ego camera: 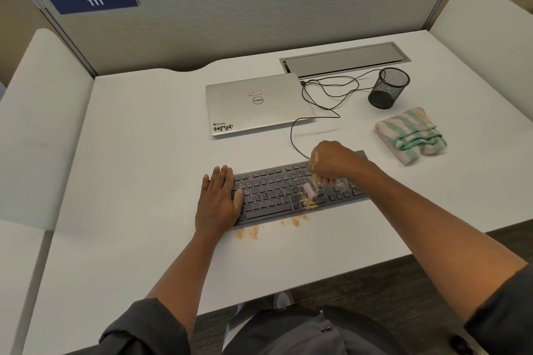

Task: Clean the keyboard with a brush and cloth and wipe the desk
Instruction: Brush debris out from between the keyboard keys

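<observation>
Bench point(144, 153) of smooth white laminate spreads under everything, walled at the back by a grey fabric partition point(259, 14). On it, at the far middle, lies a closed silver laptop point(256, 104) with stickers on its lid, a thin black cable point(323, 95) looping from beside it toward me. Nearer sits the flat black keyboard point(277, 190), roughly square to me, dusted with tan crumbs point(308, 204) at its right-middle keys; more crumbs lie on the bench just in front of its near edge. To the right, well apart from the keyboard, rests a folded cream-and-green striped cloth point(409, 135), and behind it stands a black wire-mesh cup point(389, 86). My left hand point(219, 199) lies flat, fingers straight, pressing the keyboard's left end. My right hand point(334, 164) has its grip clenched round a small pink brush point(308, 190), whose head touches the crumbed keys.
</observation>
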Motion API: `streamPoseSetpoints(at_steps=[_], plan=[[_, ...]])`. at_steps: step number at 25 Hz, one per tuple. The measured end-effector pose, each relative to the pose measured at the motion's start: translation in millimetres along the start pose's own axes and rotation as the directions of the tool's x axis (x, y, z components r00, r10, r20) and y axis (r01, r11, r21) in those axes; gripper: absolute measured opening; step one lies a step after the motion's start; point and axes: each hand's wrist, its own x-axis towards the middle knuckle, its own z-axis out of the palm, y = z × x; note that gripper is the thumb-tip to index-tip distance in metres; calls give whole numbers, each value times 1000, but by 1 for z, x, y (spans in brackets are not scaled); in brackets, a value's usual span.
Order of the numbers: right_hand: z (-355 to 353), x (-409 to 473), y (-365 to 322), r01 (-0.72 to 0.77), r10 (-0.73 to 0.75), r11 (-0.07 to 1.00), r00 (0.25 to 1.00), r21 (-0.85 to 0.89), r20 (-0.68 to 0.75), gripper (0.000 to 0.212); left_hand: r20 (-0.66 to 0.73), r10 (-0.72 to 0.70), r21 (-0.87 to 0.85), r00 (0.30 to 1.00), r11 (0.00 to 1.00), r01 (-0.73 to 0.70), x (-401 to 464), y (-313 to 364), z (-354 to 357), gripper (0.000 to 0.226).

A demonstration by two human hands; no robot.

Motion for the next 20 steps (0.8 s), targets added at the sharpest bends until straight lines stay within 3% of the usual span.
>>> streamPoseSetpoints(at_steps=[3, 6, 12, 17, 20], plan=[[-5, -2, -9, 111, -110, 994, 991, 16, -77, 14, -7, 0, -5, 1000, 1000, 0, -1, 0, 0, 76], [-3, -3, -23, 255, -255, 967, 965, 5, -59, 6, -8, -5, -8, 1000, 1000, 5, -1, -1, 1, 76], [-8, 6, -14, 189, -191, 982, 979, -25, -72, 7, -10, -2, -11, 1000, 1000, 2, -1, -1, 1, 76], [-5, 2, -19, 214, -210, 976, 975, 50, -70, 7, -7, -1, -9, 1000, 1000, 1, -1, -1, 1, 77], [-5, 7, -11, 155, -157, 988, 981, -29, -113, 6, -10, 0, -10, 1000, 1000, 0, 0, 0, 2, 77]])
